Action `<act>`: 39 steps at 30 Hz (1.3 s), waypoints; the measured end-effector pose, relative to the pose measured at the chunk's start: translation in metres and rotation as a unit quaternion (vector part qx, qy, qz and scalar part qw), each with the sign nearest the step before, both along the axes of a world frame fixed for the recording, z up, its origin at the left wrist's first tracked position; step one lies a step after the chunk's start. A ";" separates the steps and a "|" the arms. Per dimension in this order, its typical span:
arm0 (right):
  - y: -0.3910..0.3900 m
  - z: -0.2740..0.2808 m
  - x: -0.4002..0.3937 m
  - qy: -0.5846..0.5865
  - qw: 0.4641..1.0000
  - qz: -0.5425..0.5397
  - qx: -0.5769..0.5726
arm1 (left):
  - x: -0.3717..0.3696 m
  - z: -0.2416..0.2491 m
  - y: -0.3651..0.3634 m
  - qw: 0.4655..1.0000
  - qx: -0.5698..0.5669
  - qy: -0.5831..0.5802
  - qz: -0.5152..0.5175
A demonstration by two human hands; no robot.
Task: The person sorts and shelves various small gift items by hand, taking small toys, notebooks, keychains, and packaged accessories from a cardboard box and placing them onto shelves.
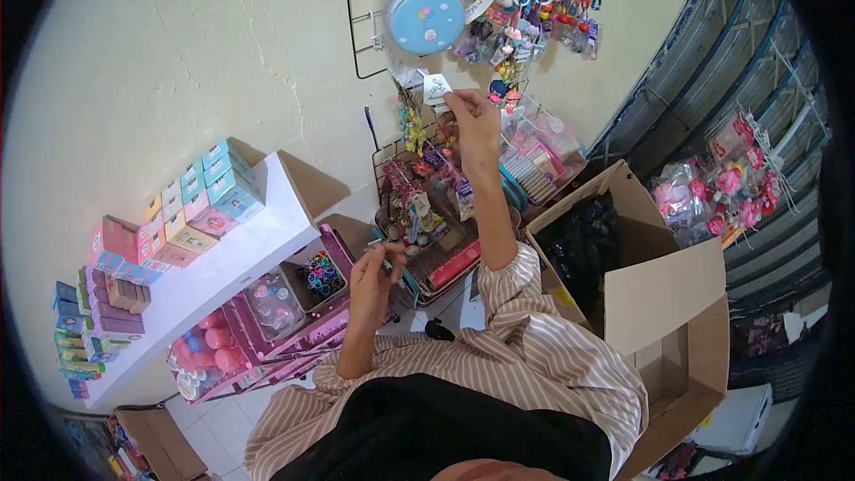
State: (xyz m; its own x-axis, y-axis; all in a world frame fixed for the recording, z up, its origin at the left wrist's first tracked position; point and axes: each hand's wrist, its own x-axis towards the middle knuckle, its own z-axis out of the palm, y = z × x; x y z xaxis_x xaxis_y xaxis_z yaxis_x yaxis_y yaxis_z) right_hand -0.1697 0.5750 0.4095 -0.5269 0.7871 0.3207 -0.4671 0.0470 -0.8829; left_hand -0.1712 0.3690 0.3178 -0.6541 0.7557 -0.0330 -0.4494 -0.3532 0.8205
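My right hand (474, 125) is raised to the wall rack and pinches the edge of a small white card tag (435, 89) with a dark print on it. Below the tag hangs a string of yellow-green beaded trinkets (411, 129). My left hand (372, 281) is lower, in front of my body, with its fingers closed round a slim, dark object too small to name. Past the left hand stands a basket with several charms and trinkets (419, 218). A red packet (454, 264) lies at its near side.
A white shelf (214, 254) on the left carries several small boxes (233, 196). Beneath it are pink trays (267, 352) of hair ties. An open cardboard box (663, 281) with black plastic stands at right. Keychains and a round blue case (427, 22) hang above.
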 end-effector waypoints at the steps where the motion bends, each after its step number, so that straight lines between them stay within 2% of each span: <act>1: 0.002 -0.002 -0.004 -0.005 1.000 -0.006 0.016 | 0.000 0.002 0.001 1.000 -0.008 0.010 0.002; 11: 0.017 -0.015 -0.039 -0.025 0.999 -0.015 0.040 | -0.006 0.007 0.011 0.996 -0.020 0.085 -0.010; 13: 0.018 -0.017 -0.039 -0.113 0.968 -0.142 0.175 | -0.008 0.013 0.014 0.990 -0.024 0.132 -0.031; 14: 0.011 -0.016 -0.034 -0.119 0.969 -0.135 0.169 | -0.008 0.015 0.014 0.991 -0.032 0.126 -0.027; 16: -0.002 -0.009 -0.019 -0.021 0.920 -0.301 0.251 | -0.011 0.023 0.016 0.985 -0.012 0.162 -0.060; 17: -0.006 -0.013 -0.009 -0.019 0.922 -0.295 0.250 | -0.013 0.026 0.016 0.977 -0.014 0.198 -0.073; 19: -0.021 -0.027 0.021 -0.108 0.970 -0.110 0.188 | -0.015 0.029 0.017 0.976 -0.016 0.200 -0.085; 21: -0.041 -0.042 0.041 -0.148 0.978 0.077 0.124 | -0.014 0.031 0.020 0.969 -0.020 0.221 -0.105; 22: -0.046 -0.048 0.047 -0.150 0.978 0.078 0.121 | -0.015 0.031 0.021 0.970 -0.023 0.218 -0.106; 24: -0.049 -0.059 0.059 -0.212 0.917 0.338 0.017 | -0.015 0.029 0.022 0.962 -0.031 0.207 -0.174; 25: -0.050 -0.061 0.060 -0.213 0.918 0.336 0.012 | -0.014 0.028 0.024 0.962 -0.034 0.204 -0.178; 27: -0.052 -0.062 0.063 -0.201 0.893 0.397 -0.073 | -0.011 0.025 0.029 0.963 -0.023 0.176 -0.204; 30: -0.047 -0.063 0.062 -0.187 0.909 0.359 -0.099 | -0.008 0.025 0.032 0.972 -0.026 0.115 -0.206; 31: -0.048 -0.063 0.061 -0.138 0.920 0.341 -0.133 | -0.007 0.024 0.032 0.971 -0.027 0.114 -0.208; 32: -0.049 -0.065 0.060 -0.137 0.921 0.340 -0.133 | -0.006 0.022 0.033 0.973 -0.031 0.118 -0.195; 34: -0.050 -0.068 0.057 -0.040 0.966 0.226 -0.122 | -0.005 0.022 0.032 0.975 -0.033 0.124 -0.182; 36: -0.046 -0.064 0.061 -0.047 0.971 0.196 -0.127 | -0.004 0.024 0.030 0.972 -0.067 0.129 -0.185; 38: -0.044 -0.056 0.063 -0.055 0.976 0.166 -0.131 | -0.001 0.019 0.030 0.974 -0.051 0.130 -0.176; 39: -0.043 -0.050 0.063 -0.042 0.987 0.127 -0.089 | 0.000 0.016 0.031 0.977 -0.037 0.129 -0.168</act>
